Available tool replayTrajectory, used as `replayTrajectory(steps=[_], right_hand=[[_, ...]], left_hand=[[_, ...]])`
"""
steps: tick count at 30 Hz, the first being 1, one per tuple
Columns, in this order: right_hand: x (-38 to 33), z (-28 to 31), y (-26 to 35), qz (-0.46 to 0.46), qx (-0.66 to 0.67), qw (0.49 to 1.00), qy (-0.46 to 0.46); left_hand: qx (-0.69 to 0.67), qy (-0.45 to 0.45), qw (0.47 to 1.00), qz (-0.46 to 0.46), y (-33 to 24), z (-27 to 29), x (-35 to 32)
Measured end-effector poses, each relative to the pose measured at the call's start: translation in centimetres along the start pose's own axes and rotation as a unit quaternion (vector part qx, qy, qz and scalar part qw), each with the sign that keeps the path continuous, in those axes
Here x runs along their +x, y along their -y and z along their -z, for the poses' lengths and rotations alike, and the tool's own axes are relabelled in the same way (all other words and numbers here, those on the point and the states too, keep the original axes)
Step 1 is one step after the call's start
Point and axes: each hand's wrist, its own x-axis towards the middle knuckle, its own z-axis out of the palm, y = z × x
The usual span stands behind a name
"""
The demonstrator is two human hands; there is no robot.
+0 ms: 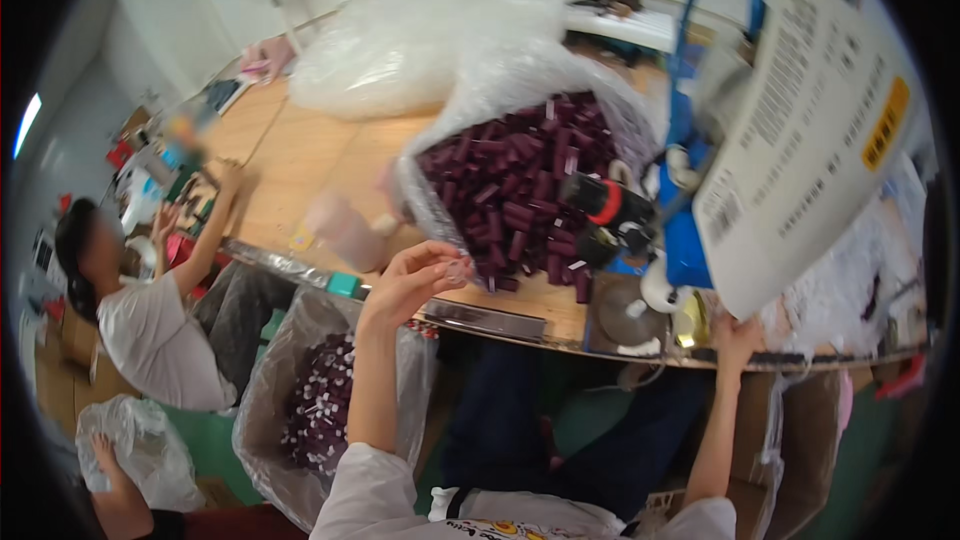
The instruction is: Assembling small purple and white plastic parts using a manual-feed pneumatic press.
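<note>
My left hand [415, 282] is raised at the table's front edge, its fingertips pinching a small translucent plastic piece [457, 271]. Just beyond it, a clear plastic bag [418, 202] lies on its side with its mouth toward me. Many dark purple tube-shaped pieces [500, 180] fill it and spill onto the wood. My right hand [738, 338] is at the front edge on the right, next to a heap of clear plastic pieces [825, 305]. A white printed card [790, 170] hangs in front of its fingertips, so its grip is hidden.
A blue machine [684, 230] with a black-and-red knob stands right of the bag. Left of it are a pinkish bottle [343, 230] and a large clear bag [370, 55]. A lined bin [265, 415] holds purple-and-white pieces. A co-worker [165, 330] sits at the left.
</note>
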Motion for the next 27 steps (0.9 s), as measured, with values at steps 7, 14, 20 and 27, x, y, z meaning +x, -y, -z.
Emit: replayTrajectory(steps=[7,14,20,27], right_hand=[[-7.2,4.5,13.0,-0.277,0.475,0.835,0.010],[-21.9,12.3,9.0,-0.662,0.668,0.339,-0.012],[-28.4,27.0,0.1,-0.587,-0.071,0.789,0.168],[-14.7,21.8,-3.7,-0.238,-0.092,0.967,0.010]], left_hand=[[0.326,0.144,0.934,-0.016,8.8,-15.0,-3.1],[0.415,0.371,0.814,-0.164,17.6,-27.0,-5.5],[0.359,0.361,0.856,-0.086,18.2,-25.9,-5.6],[0.405,0.310,0.859,-0.041,18.3,-23.1,-6.4]])
